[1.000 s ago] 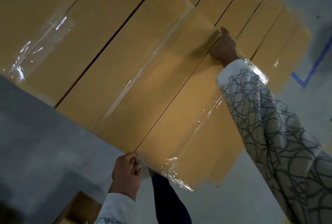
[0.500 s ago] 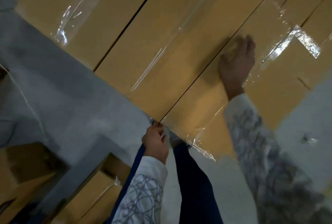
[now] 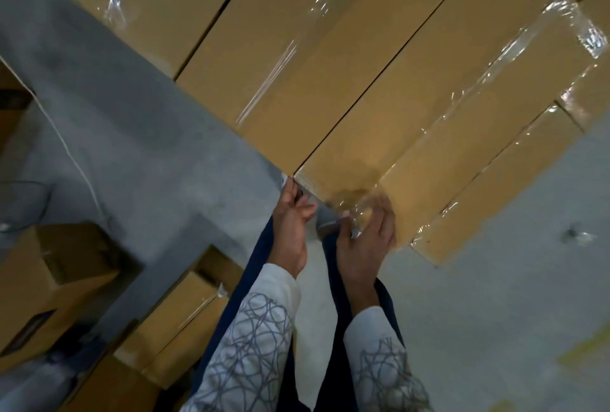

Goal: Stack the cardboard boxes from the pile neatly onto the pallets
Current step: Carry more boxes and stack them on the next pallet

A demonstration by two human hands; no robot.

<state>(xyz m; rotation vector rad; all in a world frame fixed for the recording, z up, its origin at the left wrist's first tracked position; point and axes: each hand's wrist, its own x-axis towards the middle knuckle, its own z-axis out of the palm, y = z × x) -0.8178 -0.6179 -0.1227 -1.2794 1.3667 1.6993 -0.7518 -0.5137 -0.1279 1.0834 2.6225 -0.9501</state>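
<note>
Nearest, at six o'clock, two white sleeves (image 3: 251, 345) with a grey scribble pattern reach forward over dark blue trousers (image 3: 336, 283). Just beyond them both hands meet at the near end of the long cardboard box (image 3: 429, 91), which runs away from the centre toward one o'clock. The left hand (image 3: 290, 230) has its fingers stretched up to the box's near left corner with the thumb out to the side; whether the fingertips hook under that corner I cannot tell. The right hand (image 3: 363, 240) is blurred, fingers spread and only loosely bent, lying against the taped end of the same box rather than closed round it. Clear tape (image 3: 491, 68) runs shiny and wrinkled along that box's right-hand side.

At eight o'clock, loose cardboard boxes (image 3: 178, 322) lie on the grey floor (image 3: 478, 312), one of them open at nine o'clock. A thin white cord (image 3: 76, 160) trails across the floor at ten o'clock.

Further off, the long box lies flush in a row of like boxes: a neighbour box (image 3: 313, 48) touches it along a dark seam on the eleven o'clock side, and a lower box (image 3: 495, 187) juts out at three o'clock
</note>
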